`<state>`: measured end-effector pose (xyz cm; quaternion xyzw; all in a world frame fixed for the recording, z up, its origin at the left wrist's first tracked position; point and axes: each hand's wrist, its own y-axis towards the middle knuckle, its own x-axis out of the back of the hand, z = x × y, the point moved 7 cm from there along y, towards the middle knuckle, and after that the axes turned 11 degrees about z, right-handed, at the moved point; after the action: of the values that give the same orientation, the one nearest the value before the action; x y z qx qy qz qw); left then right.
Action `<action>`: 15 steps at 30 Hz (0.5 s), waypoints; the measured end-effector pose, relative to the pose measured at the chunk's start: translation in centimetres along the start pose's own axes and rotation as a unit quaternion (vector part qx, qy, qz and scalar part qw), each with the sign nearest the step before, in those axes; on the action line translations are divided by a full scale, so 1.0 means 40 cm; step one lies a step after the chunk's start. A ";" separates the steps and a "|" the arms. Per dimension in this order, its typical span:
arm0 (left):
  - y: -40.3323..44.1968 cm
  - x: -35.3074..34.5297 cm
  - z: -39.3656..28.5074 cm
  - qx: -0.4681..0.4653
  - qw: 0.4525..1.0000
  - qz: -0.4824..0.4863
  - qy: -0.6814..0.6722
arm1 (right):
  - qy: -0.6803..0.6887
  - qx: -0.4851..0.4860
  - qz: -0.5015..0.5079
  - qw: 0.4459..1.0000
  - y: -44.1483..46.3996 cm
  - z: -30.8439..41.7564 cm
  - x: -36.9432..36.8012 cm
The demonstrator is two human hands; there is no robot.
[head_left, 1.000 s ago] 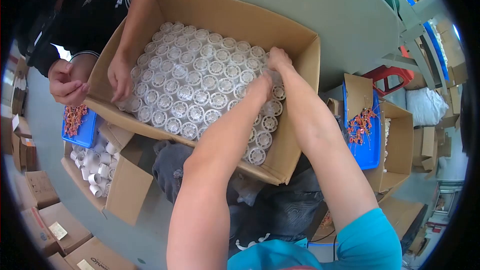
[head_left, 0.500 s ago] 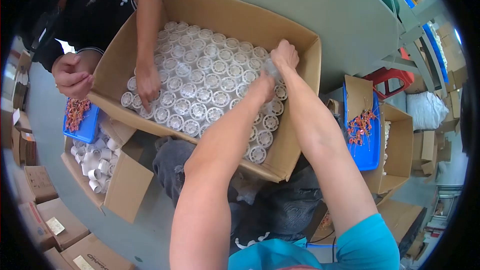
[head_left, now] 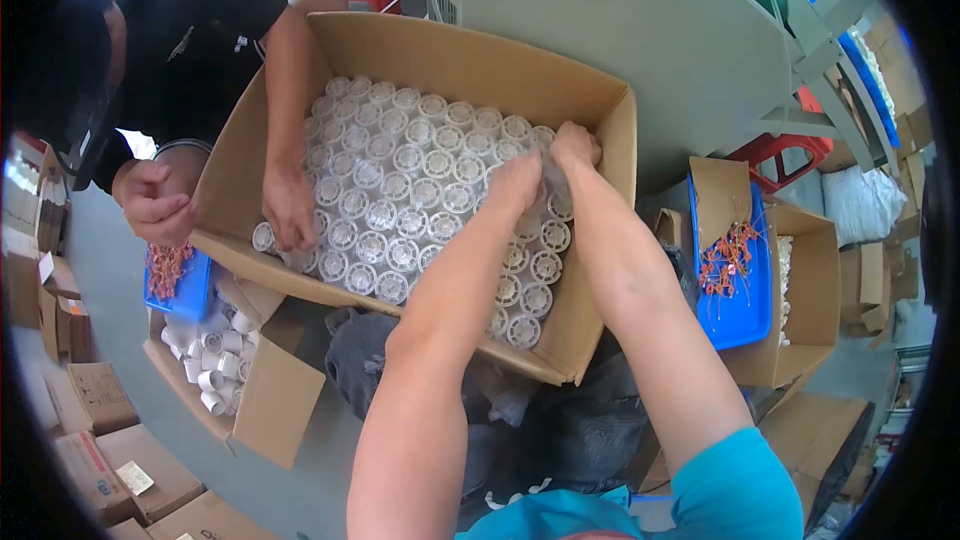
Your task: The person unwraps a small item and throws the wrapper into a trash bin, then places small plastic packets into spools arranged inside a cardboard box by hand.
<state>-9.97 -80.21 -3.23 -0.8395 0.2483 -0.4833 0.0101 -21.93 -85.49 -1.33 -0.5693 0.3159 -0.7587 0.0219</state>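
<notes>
A large open cardboard box (head_left: pixel 455 52) is packed with rows of clear round plastic parts (head_left: pixel 410 221) with slotted tops. Both my hands are inside it, near its right side. My left hand (head_left: pixel 518 183) has its fingers closed over the parts, and my right hand (head_left: pixel 577 148) is bunched just to the right, by the wall. Some crinkled clear plastic film (head_left: pixel 546 180) shows between them, and both hands seem to pinch it. My fingertips are partly hidden. A co-worker's hand (head_left: pixel 290 212) reaches down onto the parts at the left end.
The co-worker's other hand (head_left: pixel 158 202) hangs outside the box. At left, a blue tray (head_left: pixel 200 285) with orange pieces stands by a carton of white rings (head_left: pixel 215 365). To the right are another blue tray (head_left: pixel 745 320), an open carton (head_left: pixel 815 315) and a red stool (head_left: pixel 785 155).
The view has shifted, so the box sits lower. My left hand has drawn nearer the right hand. The co-worker's hand stays at the box's left end, its fingers lower among the parts.
</notes>
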 end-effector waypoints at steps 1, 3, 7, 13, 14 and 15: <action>0.020 -0.006 0.002 -0.011 0.999 0.016 0.039 | 0.006 -0.001 -0.009 1.000 -0.006 0.005 0.012; 0.042 -0.020 -0.002 -0.027 0.998 0.015 0.056 | 0.012 -0.005 -0.020 1.000 -0.011 0.007 0.021; 0.061 -0.033 -0.001 -0.013 0.999 0.012 0.032 | 0.013 0.013 -0.031 0.999 -0.011 0.008 0.026; 0.056 -0.029 0.018 0.022 1.000 0.014 -0.006 | 0.060 0.105 -0.124 0.985 -0.087 0.065 0.108; 0.054 -0.030 0.014 0.025 1.000 0.014 -0.013 | 0.073 0.124 -0.146 0.979 -0.095 0.066 0.115; 0.044 -0.030 0.010 0.028 0.999 0.014 -0.019 | 0.093 0.121 -0.161 0.975 -0.102 0.066 0.118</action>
<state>-10.87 -81.32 -4.86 -0.8444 0.2456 -0.4740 0.0452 -19.94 -85.28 5.13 -0.5327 0.1262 -0.8346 -0.0610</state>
